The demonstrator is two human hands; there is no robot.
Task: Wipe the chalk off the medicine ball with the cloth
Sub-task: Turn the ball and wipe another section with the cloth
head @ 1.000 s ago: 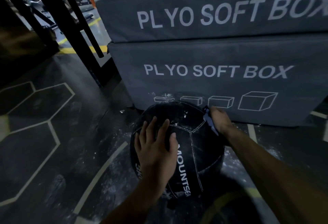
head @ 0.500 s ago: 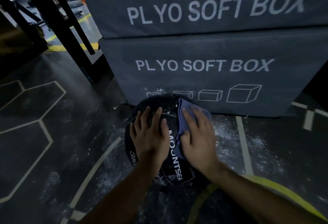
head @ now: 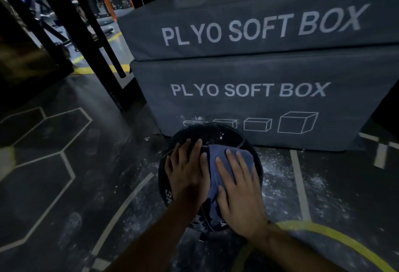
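A black medicine ball (head: pixel 212 134) sits on the dark gym floor against the front of a plyo box. White chalk specks show on its far top. My left hand (head: pixel 185 174) lies flat on the ball's left top with straight fingers. Beside it, my right hand (head: pixel 239 187) presses a blue cloth (head: pixel 218 159) flat onto the ball's top right, fingers spread and pointing away from me. The cloth drapes down the ball between my two hands. The ball's printed lettering is mostly hidden under hands and cloth.
Two stacked grey plyo soft boxes (head: pixel 259 90) stand right behind the ball. Black rack posts (head: pixel 86 41) rise at the left. Chalk dust (head: pixel 280 176) is scattered on the floor to the right of the ball, among white and yellow floor lines.
My right hand brought the cloth from the ball's far right side onto its top and now lies flatter, nearer my left hand. The left hand stayed on the ball.
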